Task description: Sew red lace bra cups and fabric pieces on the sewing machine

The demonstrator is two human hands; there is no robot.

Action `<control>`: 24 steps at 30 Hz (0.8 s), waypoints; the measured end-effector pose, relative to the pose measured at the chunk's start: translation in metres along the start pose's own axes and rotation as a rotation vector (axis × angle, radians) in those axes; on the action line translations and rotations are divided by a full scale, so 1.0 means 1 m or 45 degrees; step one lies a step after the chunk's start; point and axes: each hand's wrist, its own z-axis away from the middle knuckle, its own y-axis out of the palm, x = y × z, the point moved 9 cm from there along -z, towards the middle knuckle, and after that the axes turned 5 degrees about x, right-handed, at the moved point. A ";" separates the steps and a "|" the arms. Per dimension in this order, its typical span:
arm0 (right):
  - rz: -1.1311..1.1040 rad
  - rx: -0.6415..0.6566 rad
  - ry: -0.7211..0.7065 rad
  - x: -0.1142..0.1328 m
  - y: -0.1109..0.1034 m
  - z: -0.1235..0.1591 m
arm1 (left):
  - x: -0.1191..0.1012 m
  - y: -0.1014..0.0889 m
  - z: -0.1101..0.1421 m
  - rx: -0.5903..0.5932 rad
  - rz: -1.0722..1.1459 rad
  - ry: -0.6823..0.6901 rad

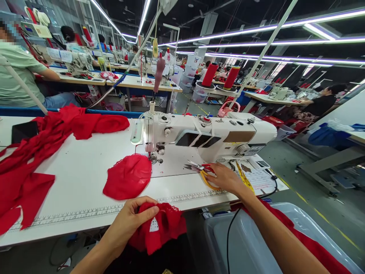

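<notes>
My left hand pinches a gathered red garment with lacy edging, just off the table's front edge. A small white label shows on the cloth. My right hand is closed at the yellow-handled scissors, which lie on the machine bed; the fingers partly hide the handles. A red-handled cutting tool lies against the scissors, under the same fingers. Beside the needle of the white sewing machine, a red lace-edged piece rests flat, apart from both hands.
Red cloth is heaped on the table's left, by a black phone-like object. A yellow tape measure and a written sheet lie at right. Below stands a grey plastic bin. A co-worker in green sits far left.
</notes>
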 end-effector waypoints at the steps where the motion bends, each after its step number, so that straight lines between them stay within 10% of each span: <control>1: -0.004 -0.014 0.013 -0.005 -0.002 -0.002 | 0.001 0.000 0.000 0.005 0.008 -0.002; 8: -0.313 -0.167 -0.206 0.053 0.004 0.043 | -0.002 0.011 -0.010 0.059 0.020 -0.008; 12: -1.303 0.492 -0.688 0.128 0.045 0.090 | -0.007 0.022 -0.008 0.146 -0.030 -0.056; 15: -1.457 0.710 -0.638 0.124 0.042 0.095 | -0.011 0.017 -0.007 0.175 -0.131 -0.113; 19: -1.087 0.443 -0.592 0.085 -0.002 0.061 | -0.029 0.008 -0.030 0.285 -0.547 0.010; 24: -0.299 -0.320 -0.508 0.084 -0.019 0.035 | -0.058 -0.018 -0.070 -0.181 -1.589 0.190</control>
